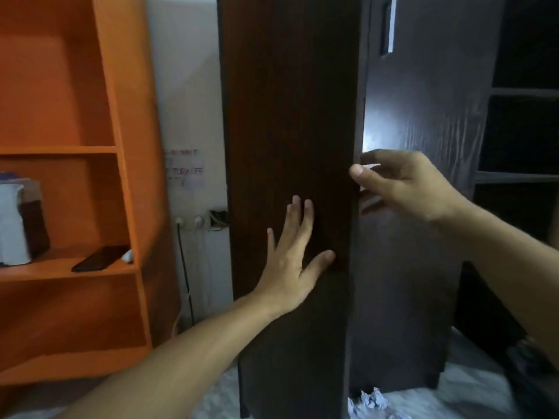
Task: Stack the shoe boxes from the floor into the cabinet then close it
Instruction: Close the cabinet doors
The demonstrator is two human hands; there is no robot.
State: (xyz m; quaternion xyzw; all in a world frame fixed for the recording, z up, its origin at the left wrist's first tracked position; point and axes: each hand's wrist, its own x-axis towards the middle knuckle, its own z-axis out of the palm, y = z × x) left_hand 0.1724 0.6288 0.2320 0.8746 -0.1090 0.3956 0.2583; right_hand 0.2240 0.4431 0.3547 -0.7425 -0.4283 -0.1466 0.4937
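Observation:
A tall dark brown cabinet door (290, 116) fills the middle of the view. My left hand (290, 255) presses flat on its face, fingers straight and spread. My right hand (399, 182) is at the door's right edge, with the thumb on the front and the fingers curled at the gap, gripping that edge. To the right stands a second dark panel (417, 146) with a long handle (390, 25) near its top. Dark cabinet shelves (520, 176) show at the far right. No shoe boxes are in view.
An orange shelf unit (121, 146) stands at the left, holding a white kettle (12, 225) and a black phone (96, 260). Wall sockets (190, 222) with a hanging cable sit between shelf and cabinet. Crumpled paper (369, 403) lies on the floor below the doors.

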